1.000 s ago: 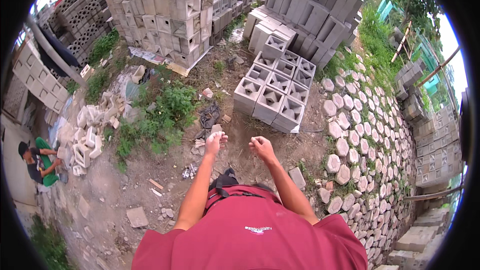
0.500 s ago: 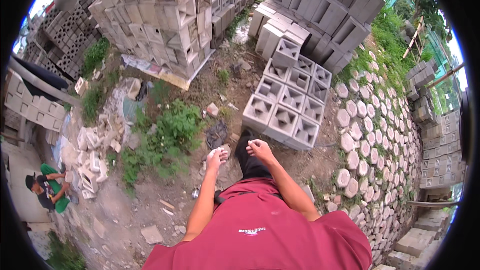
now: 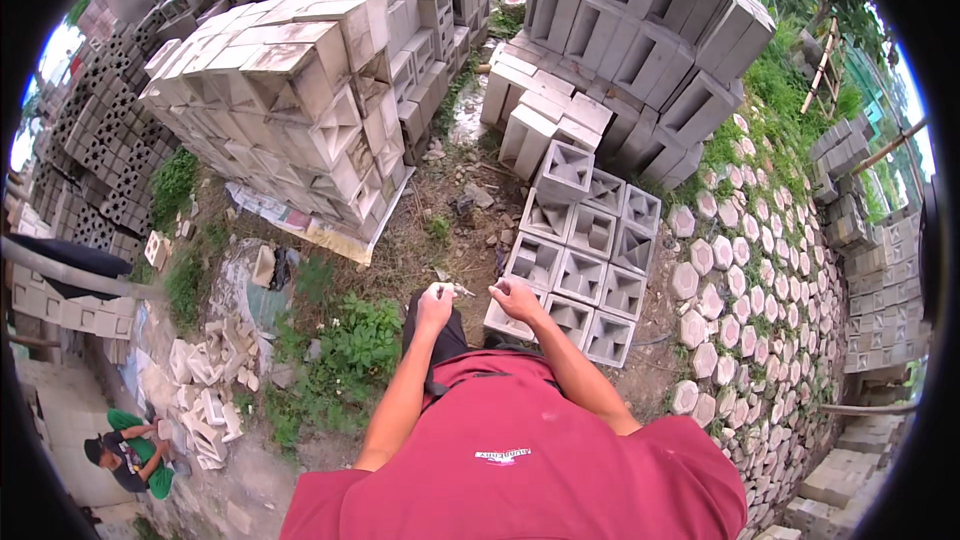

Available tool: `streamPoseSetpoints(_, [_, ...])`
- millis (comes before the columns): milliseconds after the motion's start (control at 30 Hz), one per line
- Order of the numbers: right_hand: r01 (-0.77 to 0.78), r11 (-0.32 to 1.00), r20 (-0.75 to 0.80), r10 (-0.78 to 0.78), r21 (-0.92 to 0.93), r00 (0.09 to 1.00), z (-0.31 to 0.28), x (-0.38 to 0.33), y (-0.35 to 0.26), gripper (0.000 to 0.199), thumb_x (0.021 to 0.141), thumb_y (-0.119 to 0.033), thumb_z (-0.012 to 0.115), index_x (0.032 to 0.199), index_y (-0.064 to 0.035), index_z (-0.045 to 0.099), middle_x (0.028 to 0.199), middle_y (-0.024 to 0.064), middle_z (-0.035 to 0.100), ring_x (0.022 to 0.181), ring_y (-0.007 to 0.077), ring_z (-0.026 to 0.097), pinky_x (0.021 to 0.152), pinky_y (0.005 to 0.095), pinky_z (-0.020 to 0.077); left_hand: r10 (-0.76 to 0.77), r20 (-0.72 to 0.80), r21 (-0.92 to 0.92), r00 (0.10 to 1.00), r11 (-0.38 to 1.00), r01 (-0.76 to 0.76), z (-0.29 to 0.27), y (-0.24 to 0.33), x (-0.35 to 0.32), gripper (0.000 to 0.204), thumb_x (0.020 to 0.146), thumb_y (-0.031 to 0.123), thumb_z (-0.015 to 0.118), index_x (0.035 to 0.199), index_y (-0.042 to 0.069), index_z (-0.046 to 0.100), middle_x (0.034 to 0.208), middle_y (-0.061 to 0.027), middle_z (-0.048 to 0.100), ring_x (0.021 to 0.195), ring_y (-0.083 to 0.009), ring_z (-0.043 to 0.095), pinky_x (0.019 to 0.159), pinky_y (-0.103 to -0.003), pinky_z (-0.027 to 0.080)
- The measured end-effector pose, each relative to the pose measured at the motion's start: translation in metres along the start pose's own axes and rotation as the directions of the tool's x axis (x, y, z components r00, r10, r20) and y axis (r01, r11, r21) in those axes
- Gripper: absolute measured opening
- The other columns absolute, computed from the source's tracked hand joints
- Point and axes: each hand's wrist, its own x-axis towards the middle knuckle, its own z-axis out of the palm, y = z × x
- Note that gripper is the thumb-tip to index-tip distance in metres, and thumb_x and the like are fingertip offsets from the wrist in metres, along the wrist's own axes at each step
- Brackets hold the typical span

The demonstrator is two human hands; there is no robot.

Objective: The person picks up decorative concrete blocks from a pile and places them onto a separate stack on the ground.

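Note:
My left hand (image 3: 436, 304) is closed in front of my waist, over my dark trousers. A small, thin, pale thing (image 3: 464, 290) shows at its fingertips, too small to name. Across a short gap, my right hand (image 3: 514, 298) has its fingers curled in; what they hold, if anything, is hidden. Just beyond the right hand, a cluster of grey concrete blocks (image 3: 578, 278) with square angled openings stands on the ground. One more block (image 3: 563, 172) rests on top at the cluster's far end. Neither hand visibly grips a block.
A tall stack of pale blocks (image 3: 290, 90) stands ahead left, grey hollow blocks (image 3: 640, 30) ahead right. Hexagonal pavers (image 3: 735, 280) cover the ground at right. Green weeds (image 3: 345, 345) and broken block rubble (image 3: 205, 390) lie left. A person (image 3: 135, 455) crouches at far left.
I have moved forward, and the blocks appear closer. Both hands remain before my waist; the left has closed more, and the thin pale thing now shows at its fingertips.

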Motion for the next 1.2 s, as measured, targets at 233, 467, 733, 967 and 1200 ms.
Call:
streamPoseSetpoints(233, [-0.211,0.975,-0.215,0.222,0.072,0.951,-0.044,0.107,0.023,0.032,0.082,-0.031,0.058,0.089,-0.001,0.064,0.08,0.0164,0.065,0.074,0.0254,0.063,0.069,0.0347,0.048,0.042,0.105,0.187,0.994,0.98,-0.061,0.018,0.056,0.126,0.028,0.081,0.028,0.058,0.086,0.0,0.063,0.076,-0.0155,0.065,0.073,-0.0256,0.065,0.066,-0.034,0.049])
streamPoseSetpoints(467, [-0.425,0.904,-0.283,0.418,0.04,0.863,-0.069,0.234,0.018,0.033,0.08,-0.033,0.058,0.086,-0.0009,0.064,0.085,0.0179,0.064,0.082,0.0307,0.063,0.074,0.0377,0.048,0.038,0.382,0.254,0.923,0.956,-0.144,0.006,0.127,0.307,0.031,0.083,0.03,0.057,0.089,0.001,0.062,0.078,-0.0162,0.065,0.075,-0.0256,0.064,0.069,-0.035,0.048])
streamPoseSetpoints(733, [-0.327,0.883,-0.444,0.455,0.336,0.772,-0.084,0.352,-0.03,0.034,0.079,-0.036,0.06,0.085,-0.0018,0.062,0.081,0.0172,0.064,0.079,0.0309,0.062,0.071,0.0369,0.048,0.057,0.603,0.29,0.796,0.914,-0.285,0.029,0.22,0.454,0.033,0.084,0.032,0.054,0.09,0.0,0.062,0.08,-0.0171,0.065,0.076,-0.027,0.063,0.07,-0.036,0.047])
streamPoseSetpoints(967, [-0.353,0.824,-0.563,0.562,0.442,0.606,-0.115,0.356,-0.052,0.028,0.081,-0.027,0.058,0.086,0.0007,0.062,0.072,0.0094,0.063,0.065,0.0174,0.059,0.062,0.0314,0.0462,0.05,0.761,0.232,0.647,0.91,-0.343,0.084,0.246,0.51,0.035,0.085,0.033,0.054,0.09,-0.001,0.062,0.076,-0.0159,0.064,0.074,-0.0237,0.062,0.07,-0.034,0.046])
streamPoseSetpoints(1200, [-0.397,0.561,-0.503,0.827,0.726,0.25,-0.112,0.301,0.058,0.024,0.079,-0.025,0.058,0.084,-0.0017,0.064,0.071,0.0096,0.065,0.063,0.0185,0.062,0.06,0.0314,0.0476,-0.078,0.895,0.311,0.44,0.817,-0.486,0.168,0.28,0.512,0.038,0.085,0.034,0.054,0.093,-0.002,0.062,0.082,-0.0163,0.064,0.078,-0.0263,0.062,0.072,-0.036,0.046])
